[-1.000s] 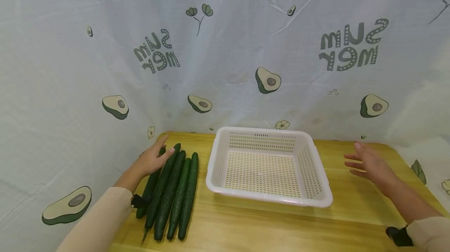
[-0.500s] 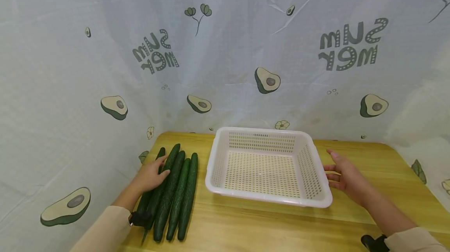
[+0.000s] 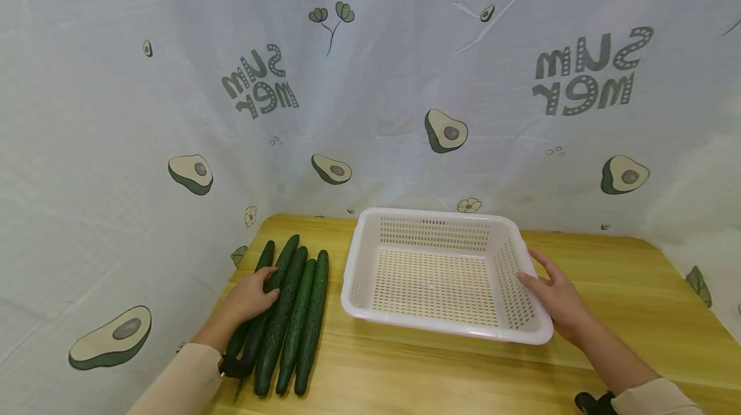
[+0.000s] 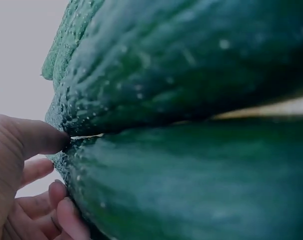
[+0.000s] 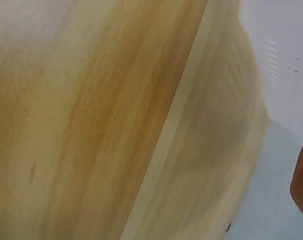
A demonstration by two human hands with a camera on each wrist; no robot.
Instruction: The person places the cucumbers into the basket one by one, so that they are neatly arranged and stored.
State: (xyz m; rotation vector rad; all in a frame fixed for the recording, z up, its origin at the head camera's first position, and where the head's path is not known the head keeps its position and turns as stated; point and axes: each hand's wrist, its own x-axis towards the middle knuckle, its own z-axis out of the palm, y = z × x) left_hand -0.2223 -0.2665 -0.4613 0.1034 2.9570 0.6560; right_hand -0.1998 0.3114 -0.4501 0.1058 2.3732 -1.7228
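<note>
Several long dark green cucumbers lie side by side at the left of the table. My left hand reaches over the leftmost ones. In the left wrist view its thumb presses at the gap between two cucumbers, and its fingers curl along the far side of the lower cucumber, gripping it near one end. A white perforated plastic basket, with nothing in it, stands right of the cucumbers. My right hand holds its right rim, thumb over the inside and fingers outside. Only part of that hand shows in the right wrist view.
The wood-grain table has rounded back corners and extends to the right of the basket. A pale curtain printed with avocados and lettering hangs close behind it and along the sides.
My left hand has come down from above the cucumbers and now grips one. My right hand has moved left from beside the basket and taken hold of its right rim.
</note>
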